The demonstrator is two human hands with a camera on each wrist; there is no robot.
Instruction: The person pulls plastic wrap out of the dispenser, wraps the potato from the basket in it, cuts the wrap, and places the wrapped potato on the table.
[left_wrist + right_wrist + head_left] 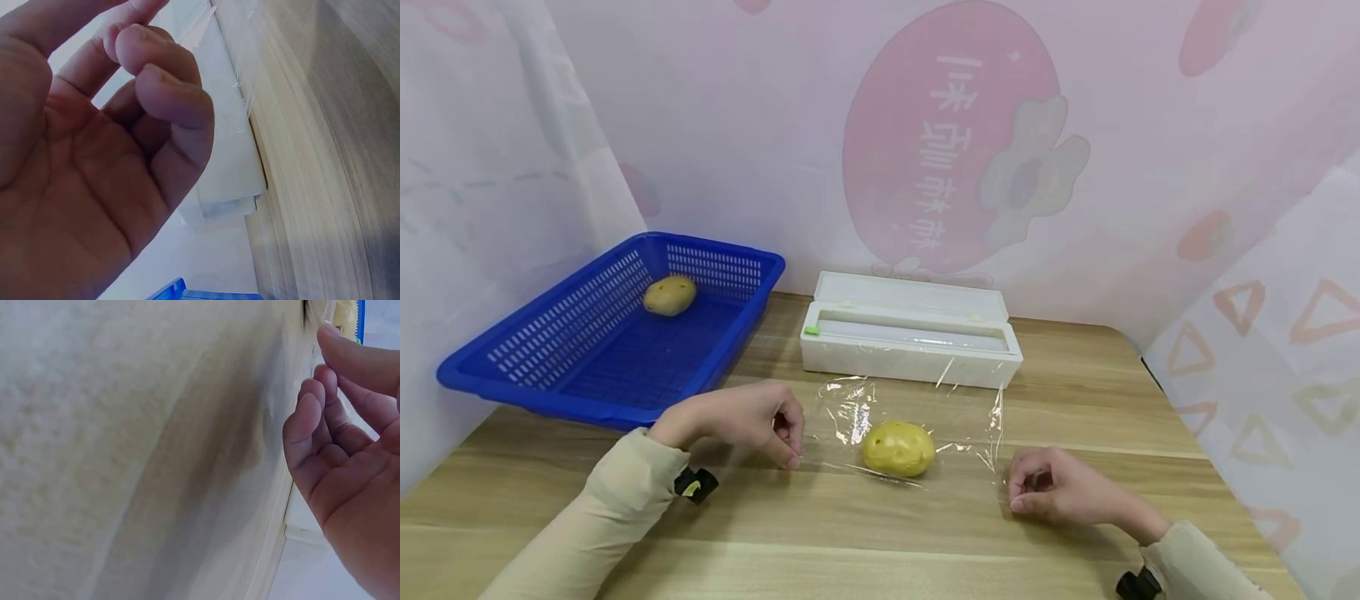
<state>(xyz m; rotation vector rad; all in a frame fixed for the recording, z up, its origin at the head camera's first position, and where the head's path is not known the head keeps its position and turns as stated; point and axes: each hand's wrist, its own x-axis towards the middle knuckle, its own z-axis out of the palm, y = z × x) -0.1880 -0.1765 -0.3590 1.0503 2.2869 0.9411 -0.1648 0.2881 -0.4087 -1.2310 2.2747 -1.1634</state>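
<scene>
A clear sheet of plastic wrap (pixel 850 417) stretches from the front of a white cling film box (pixel 917 358) towards me. Within the sheet's outline sits a yellow potato (pixel 898 450), the wrap's near edge crossing its lower side in the head view. Left of the potato, my left hand (pixel 748 423) pinches the near left corner between thumb and forefinger, the other fingers curled. On the opposite side, my right hand (pixel 1067 487) pinches the near right corner low over the table. Neither pinched corner shows clearly, as the film is nearly invisible.
A blue plastic basket (pixel 700 367) at the left holds another potato (pixel 670 296). The box's lid (pixel 910 296) is raised, and a green slider (pixel 812 331) sits at its left end. Behind the wooden table (pixel 850 550) hangs a printed pink curtain (pixel 760 150).
</scene>
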